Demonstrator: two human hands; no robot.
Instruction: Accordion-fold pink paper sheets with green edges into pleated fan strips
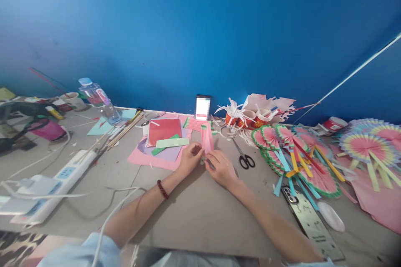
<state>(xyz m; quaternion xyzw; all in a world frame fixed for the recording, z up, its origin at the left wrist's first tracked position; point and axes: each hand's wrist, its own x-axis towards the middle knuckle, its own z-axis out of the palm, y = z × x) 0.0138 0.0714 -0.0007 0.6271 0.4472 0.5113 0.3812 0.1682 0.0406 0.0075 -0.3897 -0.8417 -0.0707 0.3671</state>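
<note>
A pink folded paper strip with green ends (206, 138) stands upright between my hands above the grey table. My left hand (189, 157) pinches its lower left side. From the right, my right hand (222, 167) grips the lower right part with thumb and fingers; the exact fold under the fingertips is hidden. Just left of my hands lie a red paper pack (164, 132), a pale green strip (172, 142) and a green strip (159, 150) on pink and purple sheets. Black-handled scissors (247, 161) rest to the right of my right hand.
Finished paper fans (324, 171), a phone (313, 221) and a white mouse (331, 216) lie at right. Red paper cups (244, 122) and a propped phone (203, 107) stand by the blue wall. At left are a water bottle (99, 99), a power strip (67, 175) and a white cable (109, 215).
</note>
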